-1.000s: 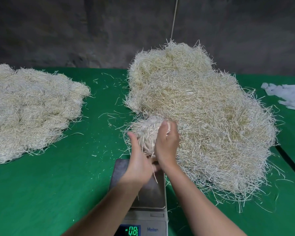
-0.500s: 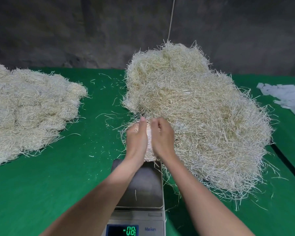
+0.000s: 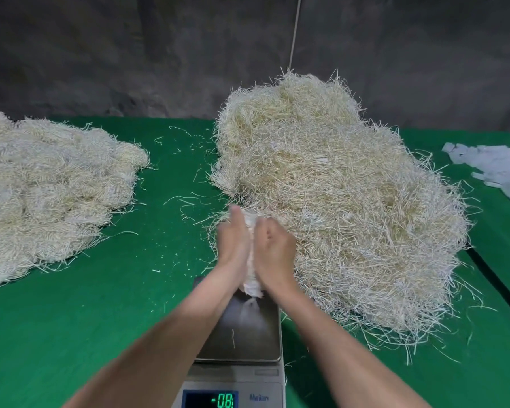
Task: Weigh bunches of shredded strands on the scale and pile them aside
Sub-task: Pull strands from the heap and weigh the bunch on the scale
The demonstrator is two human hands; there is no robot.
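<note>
A bunch of pale shredded strands (image 3: 251, 278) is squeezed upright between my left hand (image 3: 232, 242) and my right hand (image 3: 274, 249), just past the far edge of the scale. Most of the bunch is hidden by my palms. My left hand's fingers lie fairly straight against it; my right hand's fingers curl round it. The digital scale (image 3: 248, 331) sits below my wrists, its steel pan bare except for a stray strand, and its display reads -0.8. A big loose heap of strands (image 3: 336, 201) lies right of my hands. A flatter pile of bunches (image 3: 50, 189) lies at the left.
A green cloth (image 3: 86, 319) covers the table, dotted with stray strands between the two heaps. White scraps (image 3: 495, 169) lie at the far right edge. A dark gap (image 3: 495, 278) runs along the right side. A rough dark wall stands behind.
My hands have closed together on the bunch, pressing it narrower, and have shifted slightly toward the big heap. The scale reading is the same.
</note>
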